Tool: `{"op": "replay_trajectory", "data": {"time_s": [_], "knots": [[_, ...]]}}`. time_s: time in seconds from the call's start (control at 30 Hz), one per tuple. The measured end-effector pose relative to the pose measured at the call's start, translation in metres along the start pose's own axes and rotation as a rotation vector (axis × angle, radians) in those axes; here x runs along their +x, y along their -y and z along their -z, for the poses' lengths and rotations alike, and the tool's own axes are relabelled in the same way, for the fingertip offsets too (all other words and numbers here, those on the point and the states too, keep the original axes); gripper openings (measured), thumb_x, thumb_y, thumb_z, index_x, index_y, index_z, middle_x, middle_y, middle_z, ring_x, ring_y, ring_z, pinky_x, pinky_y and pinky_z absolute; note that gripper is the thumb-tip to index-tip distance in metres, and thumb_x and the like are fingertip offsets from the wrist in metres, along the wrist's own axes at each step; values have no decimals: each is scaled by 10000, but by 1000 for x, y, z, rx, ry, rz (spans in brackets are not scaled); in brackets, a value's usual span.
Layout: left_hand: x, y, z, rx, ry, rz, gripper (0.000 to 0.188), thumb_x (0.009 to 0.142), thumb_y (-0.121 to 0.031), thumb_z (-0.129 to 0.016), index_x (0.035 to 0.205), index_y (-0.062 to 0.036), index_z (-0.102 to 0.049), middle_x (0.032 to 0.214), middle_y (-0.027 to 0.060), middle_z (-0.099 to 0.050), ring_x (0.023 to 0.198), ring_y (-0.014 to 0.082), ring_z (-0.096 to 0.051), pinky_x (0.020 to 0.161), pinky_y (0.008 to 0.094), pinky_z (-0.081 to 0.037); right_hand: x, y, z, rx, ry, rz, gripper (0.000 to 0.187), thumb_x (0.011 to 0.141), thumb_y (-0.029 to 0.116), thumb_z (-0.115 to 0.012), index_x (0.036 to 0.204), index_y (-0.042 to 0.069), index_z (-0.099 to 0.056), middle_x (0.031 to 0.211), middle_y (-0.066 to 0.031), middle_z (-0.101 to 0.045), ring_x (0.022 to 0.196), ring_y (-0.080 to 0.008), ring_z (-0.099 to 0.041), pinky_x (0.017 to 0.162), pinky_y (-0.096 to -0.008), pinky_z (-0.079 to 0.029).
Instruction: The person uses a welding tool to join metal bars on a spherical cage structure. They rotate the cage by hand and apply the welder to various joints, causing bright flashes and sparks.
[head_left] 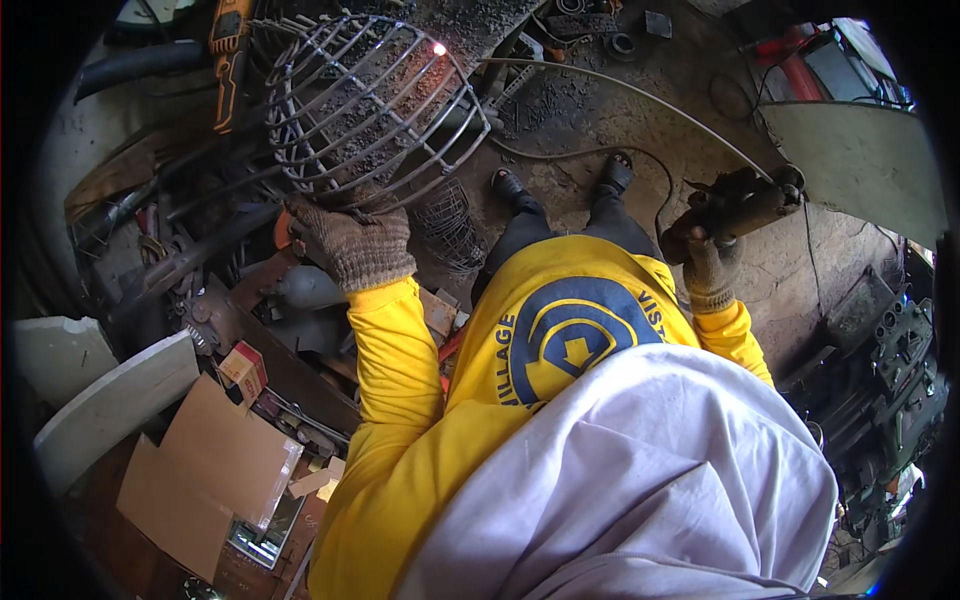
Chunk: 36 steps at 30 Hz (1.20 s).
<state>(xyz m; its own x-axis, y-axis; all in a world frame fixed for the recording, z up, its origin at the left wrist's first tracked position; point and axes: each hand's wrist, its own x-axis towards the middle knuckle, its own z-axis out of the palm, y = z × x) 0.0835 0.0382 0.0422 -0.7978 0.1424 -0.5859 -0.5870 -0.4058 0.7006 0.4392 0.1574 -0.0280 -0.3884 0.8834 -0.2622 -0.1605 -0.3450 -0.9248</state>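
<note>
A rounded cage of bent metal rods (375,118) rests on a dark, grit-covered work surface at the upper left. My left hand (358,243), in a brown knitted glove, is closed on the near edge of this cage. One joint on its far right side glows white-hot, with a reddish tint around it. My right hand (712,268), gloved too, grips a dark electrode holder (745,203). From the holder a long, thin welding electrode (640,88) runs left, its far end close to the glowing joint. The right fingers are partly hidden beneath the holder.
An orange-and-black tool (230,65) lies left of the cage. Below it are scrap metal and an opened cardboard box (215,455). A coil of wire mesh (452,228) stands near my feet. A cable (590,155) crosses the floor. Dark metal parts (895,370) are piled at right.
</note>
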Motion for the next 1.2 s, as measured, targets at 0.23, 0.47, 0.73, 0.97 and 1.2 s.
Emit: {"op": "replay_trajectory", "data": {"time_s": [0.23, 0.47, 0.73, 0.97, 1.2], "knots": [[30, -1, 20, -17, -2, -57, 487, 958, -588, -454, 1171, -196, -650, 1119, 32, -700, 933, 223, -687, 854, 397, -574, 0, -2, 7, 105, -15, -11, 446, 849, 127, -709, 1219, -39, -525, 840, -81, -608, 624, -156, -564, 547, -273, -449], [26, 1, 15, 24, -67, -61, 493, 967, -567, -457, 1200, -171, -635, 1170, 52, -680, 1027, 234, -667, 894, 439, -556, 0, -7, 9, 58, -17, -3, 471, 842, 160, -722, 1223, -34, -525, 845, -68, -616, 645, -151, -577, 571, -267, -463], [18, 1, 10, -8, 19, -100, 522, 968, -589, -435, 1193, -163, -634, 1172, 62, -673, 1068, 255, -651, 971, 472, -516, 3, -6, 6, 38, 8, 4, 497, 841, 194, -725, 1229, -39, -520, 849, -77, -625, 670, -146, -593, 597, -260, -475], [22, -3, 23, -59, 93, -70, 419, 950, -536, -529, 1104, -166, -650, 1089, 31, -701, 933, 197, -689, 815, 374, -591, 8, -2, -7, -35, 67, 64, 442, 842, 150, -708, 1199, -42, -533, 843, -91, -635, 651, -148, -593, 595, -260, -478], [-7, -3, 5, -40, 124, -29, 341, 935, -457, -606, 1098, -160, -649, 1076, 26, -705, 917, 184, -691, 802, 352, -595, 10, 0, -10, -95, 76, 25, 417, 839, 167, -721, 1159, -36, -548, 834, -90, -641, 643, -142, -595, 591, -259, -485]]}}
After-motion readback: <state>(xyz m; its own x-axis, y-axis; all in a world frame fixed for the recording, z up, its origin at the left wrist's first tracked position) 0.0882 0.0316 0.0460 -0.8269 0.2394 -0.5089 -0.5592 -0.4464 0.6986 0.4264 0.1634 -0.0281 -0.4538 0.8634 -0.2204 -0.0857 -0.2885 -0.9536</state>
